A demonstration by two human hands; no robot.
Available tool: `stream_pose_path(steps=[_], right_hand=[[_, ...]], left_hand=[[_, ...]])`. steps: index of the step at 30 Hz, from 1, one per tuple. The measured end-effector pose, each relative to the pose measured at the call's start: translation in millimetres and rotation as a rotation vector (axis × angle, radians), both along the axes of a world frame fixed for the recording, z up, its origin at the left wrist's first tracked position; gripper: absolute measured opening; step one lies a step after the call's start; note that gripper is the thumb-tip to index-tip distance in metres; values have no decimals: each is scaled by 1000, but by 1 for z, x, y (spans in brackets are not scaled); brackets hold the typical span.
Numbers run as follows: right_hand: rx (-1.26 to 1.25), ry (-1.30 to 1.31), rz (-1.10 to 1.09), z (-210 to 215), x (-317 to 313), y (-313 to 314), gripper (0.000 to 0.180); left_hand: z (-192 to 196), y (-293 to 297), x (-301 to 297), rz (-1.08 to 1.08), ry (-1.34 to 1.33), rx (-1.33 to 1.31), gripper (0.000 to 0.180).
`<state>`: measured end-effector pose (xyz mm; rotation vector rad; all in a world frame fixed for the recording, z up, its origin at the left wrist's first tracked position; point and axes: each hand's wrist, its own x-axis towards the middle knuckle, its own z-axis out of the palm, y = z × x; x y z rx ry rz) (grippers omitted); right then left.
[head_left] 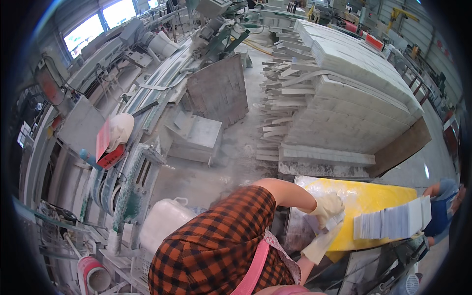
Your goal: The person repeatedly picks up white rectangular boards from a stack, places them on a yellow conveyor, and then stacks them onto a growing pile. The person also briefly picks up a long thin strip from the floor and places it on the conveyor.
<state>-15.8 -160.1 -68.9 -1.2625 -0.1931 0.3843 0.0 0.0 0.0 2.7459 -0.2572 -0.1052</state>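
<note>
Both of my hands wear pale cream gloves and meet over the near end of a yellow-covered table. My left hand comes from the far side, its fingers closed on a small grey-white tile piece. From below, my right hand reaches up to the same piece; its fingers are partly hidden, and its grip cannot be made out. A row of thin grey-white tiles stands on edge on the yellow surface, to the right of my hands and apart from them.
Behind the table rises a large stack of white slabs with strips jutting out to its left. Another person in blue stands at the table's right end. A white plastic container, a grey box and machinery with a red box are on the left.
</note>
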Motion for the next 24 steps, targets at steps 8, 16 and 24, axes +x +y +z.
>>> stream_pose_path(steps=[8,16,24], right_hand=[[-287,-131,-438,-64,3,11,82],[-775,-413,-464,-35,-27,47,75],[-2,29,-838,-3,-38,100,54]], left_hand=[[-15,31,-2,20,-128,-167,84],[-25,73,5,-46,51,-346,93],[-3,92,13,-97,73,-445,117]])
